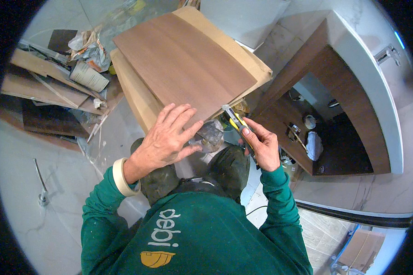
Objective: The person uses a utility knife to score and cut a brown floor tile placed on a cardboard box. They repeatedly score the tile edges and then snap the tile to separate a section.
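A brown wood-grain panel [188, 64] lies on top of a larger sheet of cardboard [131, 91] in front of me. My left hand [167, 135] rests with spread fingers at the panel's near corner, holding nothing. A roll of cream masking tape [119, 178] circles my left wrist. In my right hand [264, 143] is a yellow and black utility knife [234, 120]. Its tip points up and left, close to the panel's near right edge. Between my hands, below the panel, shows a grey, dirt-stained rounded object [210, 136] whose kind I cannot make out.
To the right stands a brown vanity cabinet [339, 87] with a white top and small items inside; a faucet [388, 55] is above. Offcut boards [50, 85], a white container [89, 76] and a crumpled plastic bag [91, 49] are piled at left. A metal fitting [42, 197] juts out lower left.
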Motion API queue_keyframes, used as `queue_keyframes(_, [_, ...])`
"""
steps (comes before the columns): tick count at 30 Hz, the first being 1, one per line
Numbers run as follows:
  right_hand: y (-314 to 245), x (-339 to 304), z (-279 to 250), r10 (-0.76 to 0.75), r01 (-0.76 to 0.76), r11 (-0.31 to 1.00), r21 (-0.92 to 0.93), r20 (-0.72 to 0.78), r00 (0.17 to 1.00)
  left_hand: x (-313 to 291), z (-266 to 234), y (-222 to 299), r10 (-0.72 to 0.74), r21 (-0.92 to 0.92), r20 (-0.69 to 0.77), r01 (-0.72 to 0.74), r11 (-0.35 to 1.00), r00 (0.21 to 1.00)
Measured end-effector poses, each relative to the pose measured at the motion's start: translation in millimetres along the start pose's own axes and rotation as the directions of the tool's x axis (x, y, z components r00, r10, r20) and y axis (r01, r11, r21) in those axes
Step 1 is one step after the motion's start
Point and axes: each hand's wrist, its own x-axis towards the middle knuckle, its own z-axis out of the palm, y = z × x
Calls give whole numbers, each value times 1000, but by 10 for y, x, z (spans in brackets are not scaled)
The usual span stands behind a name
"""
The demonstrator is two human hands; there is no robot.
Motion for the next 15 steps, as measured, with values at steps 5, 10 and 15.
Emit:
queue_keyframes(5, [-37, -118, 114, 33, -32, 999, -19, 54, 998, -54, -33, -30, 8, 21, -22, -8, 1000, 1000])
queue_keyframes(10, [-98, -234, 240, 18, -21, 999, 34, 102, 995, -94, -46, -51, 0, 22, -36, 1, 1000, 999])
queue_keyframes(15, [-92, -336, 340, 28, -28, 1000, 3, 128, 991, -135, -85, -96, -18, 33, -71, 20, 999, 997])
